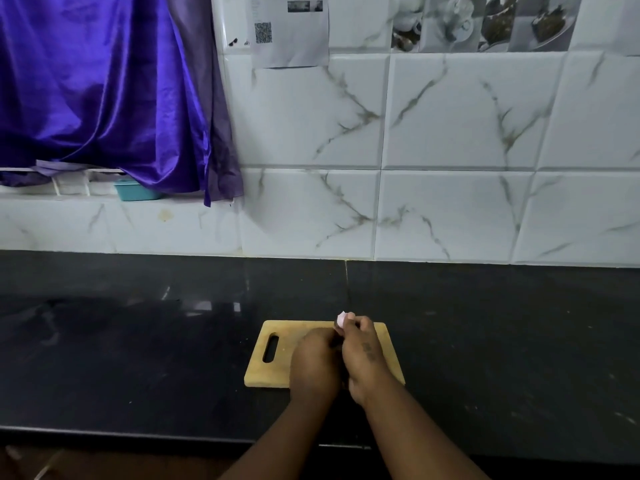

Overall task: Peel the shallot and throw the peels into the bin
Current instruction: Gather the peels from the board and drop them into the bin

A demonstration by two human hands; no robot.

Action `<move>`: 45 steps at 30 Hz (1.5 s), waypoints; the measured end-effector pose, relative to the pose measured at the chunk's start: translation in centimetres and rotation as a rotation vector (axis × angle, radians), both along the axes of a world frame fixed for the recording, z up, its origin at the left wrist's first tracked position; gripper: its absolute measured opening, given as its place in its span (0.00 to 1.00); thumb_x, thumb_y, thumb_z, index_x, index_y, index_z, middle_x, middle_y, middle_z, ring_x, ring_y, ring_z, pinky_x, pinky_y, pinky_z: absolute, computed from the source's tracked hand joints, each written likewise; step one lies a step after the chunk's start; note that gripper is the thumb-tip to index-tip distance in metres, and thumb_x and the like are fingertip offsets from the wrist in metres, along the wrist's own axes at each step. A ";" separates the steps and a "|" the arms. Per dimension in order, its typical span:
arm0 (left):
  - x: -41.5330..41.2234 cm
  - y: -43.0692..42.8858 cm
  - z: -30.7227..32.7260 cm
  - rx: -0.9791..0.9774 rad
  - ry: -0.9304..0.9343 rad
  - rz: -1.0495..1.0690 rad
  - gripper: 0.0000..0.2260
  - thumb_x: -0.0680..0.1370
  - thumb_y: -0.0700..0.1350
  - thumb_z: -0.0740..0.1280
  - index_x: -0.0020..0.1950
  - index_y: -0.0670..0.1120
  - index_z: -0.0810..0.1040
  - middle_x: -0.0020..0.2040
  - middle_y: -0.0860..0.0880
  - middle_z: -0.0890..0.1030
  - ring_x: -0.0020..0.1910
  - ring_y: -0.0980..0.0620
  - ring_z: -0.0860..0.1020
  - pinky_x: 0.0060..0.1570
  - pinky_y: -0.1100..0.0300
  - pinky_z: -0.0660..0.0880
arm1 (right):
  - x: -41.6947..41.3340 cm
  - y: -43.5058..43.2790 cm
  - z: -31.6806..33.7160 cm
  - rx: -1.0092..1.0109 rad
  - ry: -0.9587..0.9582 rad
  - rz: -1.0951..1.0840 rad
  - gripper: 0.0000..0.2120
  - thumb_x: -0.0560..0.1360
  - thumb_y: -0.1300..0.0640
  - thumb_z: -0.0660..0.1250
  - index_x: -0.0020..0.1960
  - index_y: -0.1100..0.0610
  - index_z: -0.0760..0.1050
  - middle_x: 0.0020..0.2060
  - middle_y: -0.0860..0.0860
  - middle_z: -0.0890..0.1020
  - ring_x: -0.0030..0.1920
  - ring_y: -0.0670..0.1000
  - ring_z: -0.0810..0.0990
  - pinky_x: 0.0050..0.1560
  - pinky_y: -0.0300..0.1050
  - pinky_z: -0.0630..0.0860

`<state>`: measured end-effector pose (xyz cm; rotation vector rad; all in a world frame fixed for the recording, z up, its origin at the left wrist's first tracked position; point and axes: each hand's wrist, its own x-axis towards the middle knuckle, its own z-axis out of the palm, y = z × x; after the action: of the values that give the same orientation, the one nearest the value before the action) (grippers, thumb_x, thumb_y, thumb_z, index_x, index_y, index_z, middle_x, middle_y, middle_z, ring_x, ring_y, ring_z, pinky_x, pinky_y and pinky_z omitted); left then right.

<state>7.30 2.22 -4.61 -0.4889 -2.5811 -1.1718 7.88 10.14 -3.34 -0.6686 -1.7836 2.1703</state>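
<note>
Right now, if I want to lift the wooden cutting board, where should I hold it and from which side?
Probably by the slot handle at the left end of the cutting board, coming from the left. That end is bare; both hands, the left hand and right hand holding the shallot, are above its right part.

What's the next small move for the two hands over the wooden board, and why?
Probably pinch and pull off another strip of skin. The right hand pinches the small pale pink shallot above the rectangular wooden cutting board, the left hand closed beside it. No bin is in view.
</note>
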 end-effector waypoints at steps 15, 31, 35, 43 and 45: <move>0.6 -4.4 2.3 1.716 -0.809 0.036 0.13 0.84 0.38 0.64 0.66 0.33 0.80 0.65 0.36 0.83 0.50 0.44 0.86 0.44 0.58 0.84 | 3.8 -6.4 2.3 -0.887 0.292 0.086 0.21 0.87 0.50 0.55 0.66 0.65 0.74 0.62 0.60 0.81 0.56 0.56 0.80 0.62 0.51 0.74; 10.9 -32.3 -5.3 2.004 -0.470 0.438 0.13 0.84 0.40 0.59 0.42 0.43 0.78 0.38 0.45 0.80 0.35 0.52 0.82 0.40 0.59 0.83 | 9.5 -32.6 -5.4 -0.881 -0.069 0.520 0.24 0.86 0.47 0.53 0.66 0.64 0.76 0.65 0.57 0.82 0.67 0.53 0.78 0.72 0.50 0.67; 13.4 -38.3 -14.8 2.028 -0.431 0.749 0.09 0.82 0.39 0.61 0.43 0.43 0.78 0.34 0.47 0.77 0.35 0.52 0.78 0.50 0.57 0.79 | 11.9 -39.2 -12.0 -0.787 -0.286 0.579 0.22 0.87 0.49 0.50 0.57 0.62 0.76 0.73 0.58 0.74 0.77 0.55 0.69 0.78 0.48 0.62; 16.9 -44.3 -25.3 1.877 -0.492 1.086 0.16 0.82 0.44 0.62 0.65 0.38 0.80 0.47 0.38 0.86 0.46 0.40 0.87 0.55 0.48 0.84 | 14.5 -46.8 -20.9 -0.517 -0.576 0.606 0.21 0.88 0.55 0.51 0.75 0.65 0.67 0.75 0.62 0.71 0.76 0.57 0.69 0.70 0.47 0.67; 16.5 -46.0 -27.7 1.827 -0.541 1.084 0.18 0.79 0.47 0.64 0.66 0.42 0.82 0.54 0.36 0.86 0.53 0.35 0.86 0.62 0.42 0.81 | 14.2 -47.3 -21.0 -0.439 -0.591 0.687 0.19 0.87 0.57 0.52 0.73 0.66 0.69 0.70 0.59 0.75 0.73 0.56 0.71 0.64 0.46 0.69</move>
<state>23.77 -43.82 -32.32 1.4246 -0.5978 -2.3406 22.04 -37.17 -24.35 -0.9836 -2.0342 3.1421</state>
